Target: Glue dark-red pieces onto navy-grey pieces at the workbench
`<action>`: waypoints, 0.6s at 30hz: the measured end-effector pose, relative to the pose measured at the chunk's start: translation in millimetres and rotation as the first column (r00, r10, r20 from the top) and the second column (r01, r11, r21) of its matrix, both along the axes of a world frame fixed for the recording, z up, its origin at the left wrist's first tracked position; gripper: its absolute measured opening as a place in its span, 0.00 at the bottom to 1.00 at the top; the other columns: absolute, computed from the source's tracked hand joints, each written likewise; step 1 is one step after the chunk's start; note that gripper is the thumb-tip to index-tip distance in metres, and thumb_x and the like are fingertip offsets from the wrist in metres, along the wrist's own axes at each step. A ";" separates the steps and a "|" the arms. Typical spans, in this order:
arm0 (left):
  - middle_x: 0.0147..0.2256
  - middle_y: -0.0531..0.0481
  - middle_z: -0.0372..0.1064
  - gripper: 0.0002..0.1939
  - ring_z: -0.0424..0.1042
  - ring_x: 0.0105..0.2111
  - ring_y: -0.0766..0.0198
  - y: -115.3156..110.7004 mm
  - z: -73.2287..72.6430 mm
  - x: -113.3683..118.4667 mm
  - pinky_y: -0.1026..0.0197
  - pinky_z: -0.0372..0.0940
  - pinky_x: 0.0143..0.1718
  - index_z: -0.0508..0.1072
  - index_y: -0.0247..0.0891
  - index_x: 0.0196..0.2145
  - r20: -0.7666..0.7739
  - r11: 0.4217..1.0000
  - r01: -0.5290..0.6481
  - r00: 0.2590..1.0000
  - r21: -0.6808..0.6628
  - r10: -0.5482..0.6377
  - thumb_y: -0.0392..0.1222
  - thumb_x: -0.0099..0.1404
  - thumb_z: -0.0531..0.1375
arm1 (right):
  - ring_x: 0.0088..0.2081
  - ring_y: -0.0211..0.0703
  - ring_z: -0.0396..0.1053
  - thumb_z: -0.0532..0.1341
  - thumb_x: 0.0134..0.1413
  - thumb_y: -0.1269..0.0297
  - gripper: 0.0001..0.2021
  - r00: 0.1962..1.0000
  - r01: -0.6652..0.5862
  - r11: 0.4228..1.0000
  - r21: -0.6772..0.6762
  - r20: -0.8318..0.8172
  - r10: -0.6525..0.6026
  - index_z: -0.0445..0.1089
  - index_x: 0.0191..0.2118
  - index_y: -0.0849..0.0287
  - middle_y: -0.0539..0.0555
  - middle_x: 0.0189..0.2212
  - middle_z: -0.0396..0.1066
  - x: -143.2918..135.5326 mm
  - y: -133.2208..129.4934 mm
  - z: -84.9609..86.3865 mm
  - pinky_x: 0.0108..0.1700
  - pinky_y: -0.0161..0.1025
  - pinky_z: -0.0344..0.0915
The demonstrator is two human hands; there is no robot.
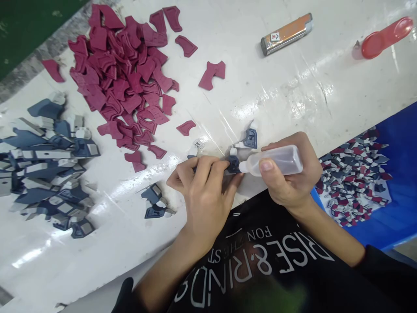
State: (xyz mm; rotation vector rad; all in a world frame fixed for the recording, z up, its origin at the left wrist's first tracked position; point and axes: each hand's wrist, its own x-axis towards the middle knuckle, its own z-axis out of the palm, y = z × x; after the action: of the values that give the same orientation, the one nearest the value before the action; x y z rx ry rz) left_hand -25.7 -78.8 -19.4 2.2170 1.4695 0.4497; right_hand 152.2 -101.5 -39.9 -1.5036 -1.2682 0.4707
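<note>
My left hand [206, 189] is closed on a small dark blue part [233, 162] at the near side of the white table. In my right hand [289, 174] is a translucent squeeze bottle [278, 161], lying nearly level, its nozzle pointing left and touching or almost touching the blue part. Just beyond the fingers rests another blue piece [250, 138] with a white knob. A little white and blue piece [198, 144] is partly hidden behind my left fingers. More blue and white pieces [154, 211] lie left of my left wrist.
A heap of crimson pieces [127, 78] covers the table's [234, 26] upper left, with blue-grey parts [48, 152] piled at far left. An orange lighter-like object [286, 34] and a red translucent item [386, 38] lie at the back. A blue bin [402, 174] at right holds mixed pieces.
</note>
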 end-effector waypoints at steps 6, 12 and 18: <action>0.43 0.44 0.79 0.05 0.66 0.51 0.44 -0.7 0.1 1.2 0.38 0.61 0.51 0.78 0.41 0.43 0.013 0.999 -0.029 0.999 -0.021 0.030 0.43 0.73 0.67 | 0.23 0.41 0.67 0.73 0.57 0.63 0.09 0.994 -0.063 0.998 -0.022 0.092 0.064 0.73 0.39 0.52 0.48 0.25 0.70 9.2 1.2 14.4 0.17 0.36 0.60; 0.43 0.45 0.79 0.07 0.64 0.51 0.45 -0.4 0.1 2.0 0.40 0.60 0.51 0.76 0.41 0.44 0.002 1.000 -0.012 1.000 0.024 0.012 0.43 0.72 0.69 | 0.21 0.39 0.64 0.74 0.56 0.62 0.09 0.987 -0.046 0.999 -0.012 0.155 0.047 0.74 0.38 0.51 0.46 0.24 0.69 17.1 1.7 18.2 0.15 0.36 0.58; 0.43 0.45 0.79 0.06 0.64 0.50 0.46 -0.4 -0.1 2.2 0.40 0.60 0.51 0.76 0.41 0.43 0.003 1.000 -0.017 1.000 0.019 0.017 0.43 0.72 0.69 | 0.23 0.40 0.66 0.74 0.56 0.62 0.09 0.989 0.000 1.000 0.007 0.150 -0.001 0.75 0.39 0.51 0.48 0.27 0.70 13.1 3.6 14.7 0.16 0.36 0.60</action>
State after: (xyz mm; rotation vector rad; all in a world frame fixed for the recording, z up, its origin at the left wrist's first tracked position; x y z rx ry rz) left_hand -23.5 -79.2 -19.5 2.2192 1.4897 0.4734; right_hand 165.3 -97.9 -25.2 -1.5570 -1.3843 0.3572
